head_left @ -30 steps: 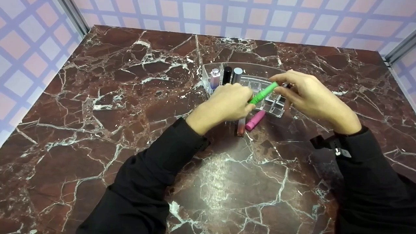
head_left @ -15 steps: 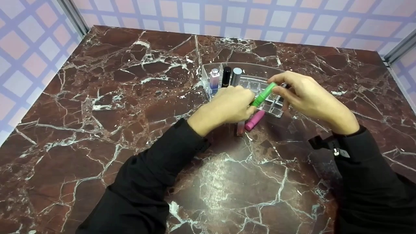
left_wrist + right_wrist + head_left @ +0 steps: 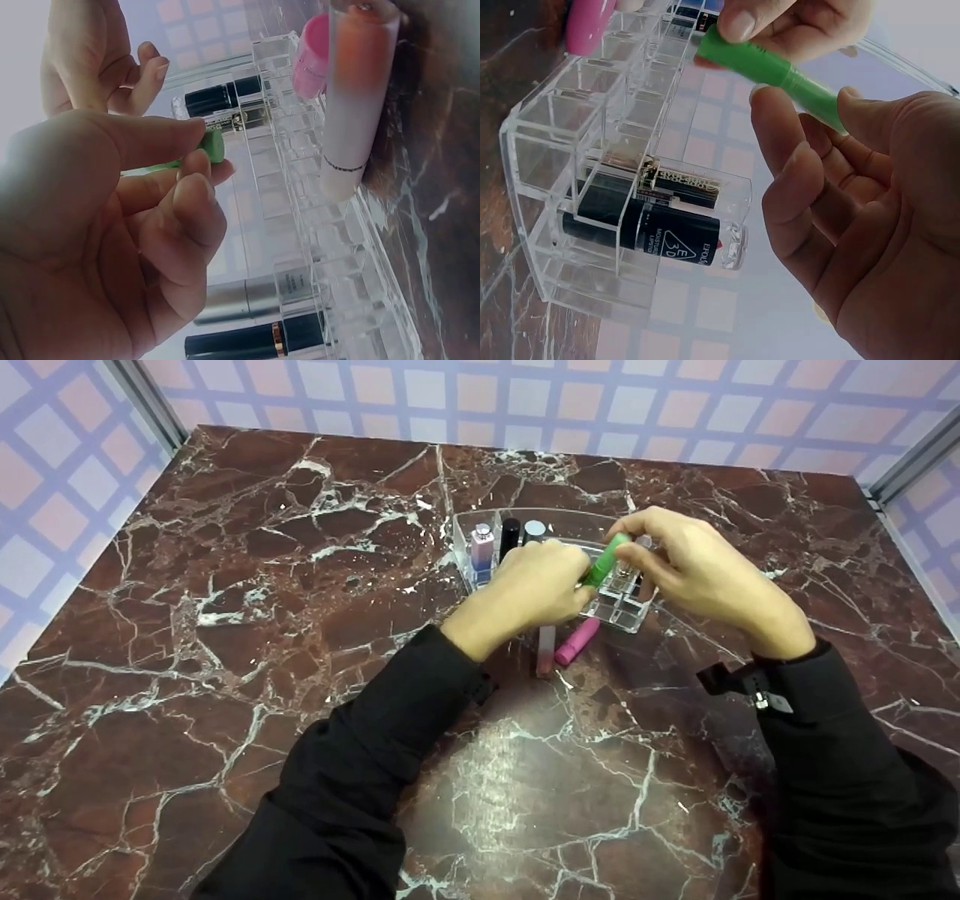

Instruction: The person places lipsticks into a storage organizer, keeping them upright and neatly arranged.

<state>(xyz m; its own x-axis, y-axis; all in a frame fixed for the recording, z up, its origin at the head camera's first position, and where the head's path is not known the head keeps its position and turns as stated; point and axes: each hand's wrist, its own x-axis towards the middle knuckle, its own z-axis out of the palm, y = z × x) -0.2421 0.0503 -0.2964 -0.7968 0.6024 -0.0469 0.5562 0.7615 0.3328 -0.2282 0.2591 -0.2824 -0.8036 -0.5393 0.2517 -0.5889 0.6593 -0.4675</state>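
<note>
A slim green lipstick tube (image 3: 606, 561) is held in the air over the clear acrylic organiser (image 3: 626, 619). My left hand (image 3: 529, 585) pinches its lower end between thumb and fingers. At the upper end, my right hand (image 3: 697, 574) grips it with thumb and fingertips. In the right wrist view a seam crosses the green tube (image 3: 769, 69) near its middle. Below the hands, a pink tube (image 3: 577, 641) lies on the table beside a lip gloss (image 3: 546, 649) with a clear and orange-red body. My left hand hides part of the organiser.
In the organiser's left part stand a pink-and-blue bottle (image 3: 481, 551), a black tube (image 3: 509, 536) and a silver-capped tube (image 3: 535, 531). A black lipstick (image 3: 671, 236) and a gold-and-black tube (image 3: 686, 184) stand in its right-end slots. Patterned panels (image 3: 525, 405) border the marble-look table (image 3: 300, 585).
My hands have come slightly closer together, and the green lipstick tube has tipped steeper, with less of it showing between them. The head view has shifted a little.
</note>
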